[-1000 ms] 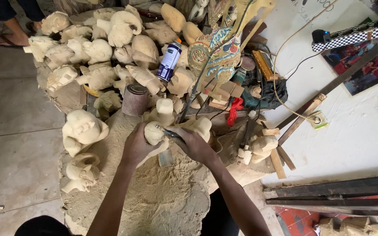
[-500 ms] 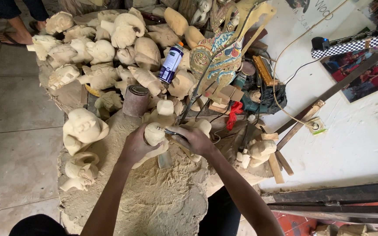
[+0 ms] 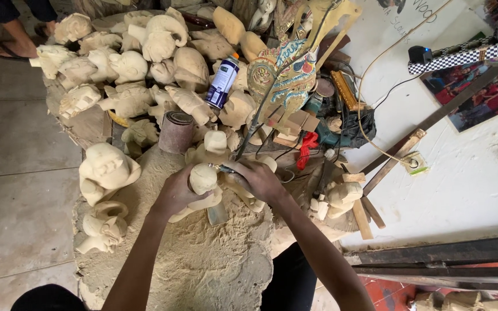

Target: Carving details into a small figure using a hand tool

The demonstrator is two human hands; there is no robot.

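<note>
A pale wooden carving (image 3: pixel 204 179) sits on the sawdust-covered bench (image 3: pixel 203 270), at the near edge of a heap of unfinished figures. The left hand (image 3: pixel 174 193) wraps its fingers around the carving's side, gripping it. The right hand (image 3: pixel 259 179) is closed around a thin metal tool (image 3: pixel 221 168), whose tip meets the carving's top. Just behind stand a roll of sandpaper (image 3: pixel 177 131) and a blue-and-white spray can (image 3: pixel 223 82). A painted flat puppet (image 3: pixel 286 75) leans to the right.

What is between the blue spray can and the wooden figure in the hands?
In the head view, other pale carved figures lie between the spray can and the held figure.
</note>
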